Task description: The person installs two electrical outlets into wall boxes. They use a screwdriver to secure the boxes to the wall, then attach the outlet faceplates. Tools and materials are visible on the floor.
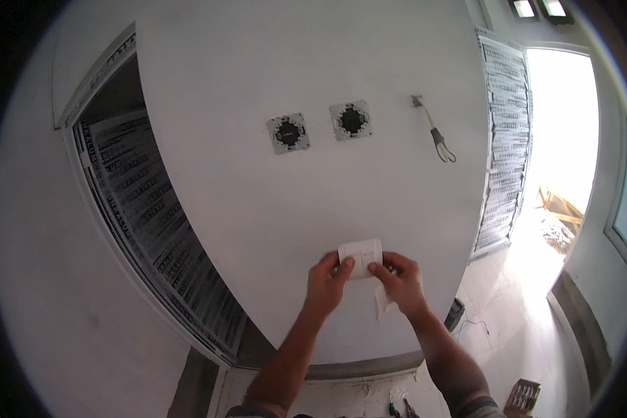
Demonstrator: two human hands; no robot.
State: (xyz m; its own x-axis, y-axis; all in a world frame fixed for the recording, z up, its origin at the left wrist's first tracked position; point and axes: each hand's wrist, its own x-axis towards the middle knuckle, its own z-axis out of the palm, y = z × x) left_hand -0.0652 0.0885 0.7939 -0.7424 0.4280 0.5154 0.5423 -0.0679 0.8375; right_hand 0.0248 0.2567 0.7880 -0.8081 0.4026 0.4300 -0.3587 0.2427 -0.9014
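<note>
A white wall switch [360,249], a rounded square plate with lines down its middle, is held up in front of the white wall. My left hand [322,284] pinches its left edge, thumb on the face. The right side is gripped by my right hand [404,280], its thumb also pressing the face. Below the right hand hangs a crumpled translucent wrapper [382,302]; how it is held is hidden. Higher on the wall are two dark round recesses, the left recess [288,133] and the right recess [352,120], each framed by a rough grey square.
A cable [432,125] with bared wires sticks out of the wall at upper right. Film-covered door frames flank the wall, a dark doorway [146,188] left and a bright doorway [561,139] right. Hand tools [400,407] and an open box [522,398] lie on the floor.
</note>
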